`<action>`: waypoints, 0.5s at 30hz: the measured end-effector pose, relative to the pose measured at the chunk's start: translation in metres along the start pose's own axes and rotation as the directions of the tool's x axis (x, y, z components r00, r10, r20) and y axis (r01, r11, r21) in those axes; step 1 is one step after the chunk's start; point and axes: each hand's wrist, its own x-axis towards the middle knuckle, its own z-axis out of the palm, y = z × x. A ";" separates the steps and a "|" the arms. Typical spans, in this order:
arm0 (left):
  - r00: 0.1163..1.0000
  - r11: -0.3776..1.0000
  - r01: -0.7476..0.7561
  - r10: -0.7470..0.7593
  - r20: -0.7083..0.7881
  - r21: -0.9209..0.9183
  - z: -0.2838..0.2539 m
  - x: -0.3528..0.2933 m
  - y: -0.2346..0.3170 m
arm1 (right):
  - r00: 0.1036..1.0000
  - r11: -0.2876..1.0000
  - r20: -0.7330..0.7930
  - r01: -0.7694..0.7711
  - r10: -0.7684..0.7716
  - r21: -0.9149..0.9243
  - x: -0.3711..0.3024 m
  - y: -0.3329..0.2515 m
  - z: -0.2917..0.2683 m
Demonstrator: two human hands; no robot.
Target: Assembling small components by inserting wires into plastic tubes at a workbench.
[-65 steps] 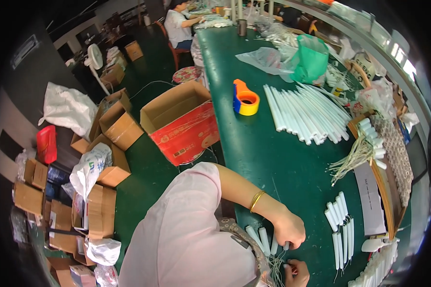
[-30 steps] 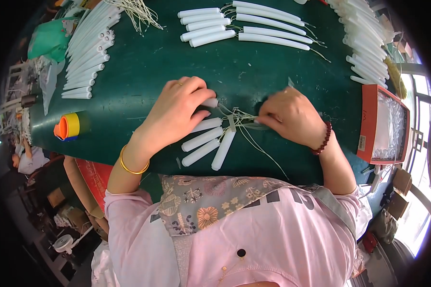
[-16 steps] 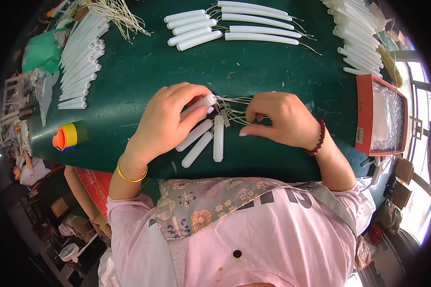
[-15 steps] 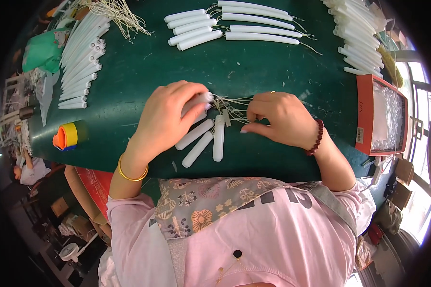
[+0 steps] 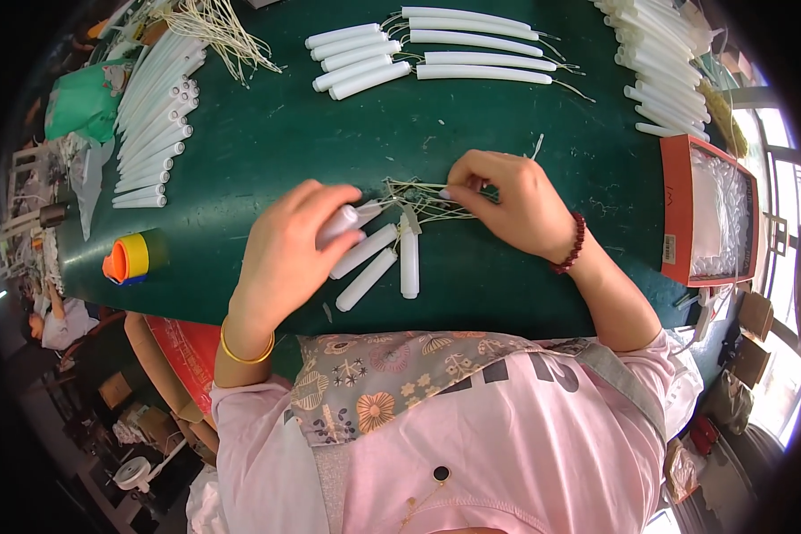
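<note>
My left hand [image 5: 287, 249] is curled round a short white plastic tube [image 5: 340, 221], whose end shows between thumb and fingers. To its right, my right hand [image 5: 521, 200] pinches thin cream wires [image 5: 432, 185] between thumb and forefinger. One wire end [image 5: 538, 146] sticks up behind that hand. Between the hands the wires lie in a loose tangle on the green table. Below the tangle, short white tubes [image 5: 367, 279] fan out towards me. A small grey piece [image 5: 409, 221] rests at the top of the upright tube [image 5: 409, 262].
Finished-looking rows of short tubes [image 5: 356, 58] and long tubes [image 5: 481, 40] joined by wires lie on the far table [image 5: 472, 120]. White tubes [image 5: 156, 133] are stacked left, others [image 5: 654, 62] right. An orange-yellow tape roll [image 5: 129, 258] sits left; a red box [image 5: 676, 214] stands right.
My left hand has drawn slightly left and down with the tube, away from the tangle. My right hand has shifted a little up and left, its fingertips now closed on the wires.
</note>
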 end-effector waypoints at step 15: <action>0.973 0.981 -0.174 0.185 0.140 -0.087 0.028 0.021 0.004 | 0.520 0.867 0.828 -0.490 0.209 0.089 -0.012 0.016 -0.042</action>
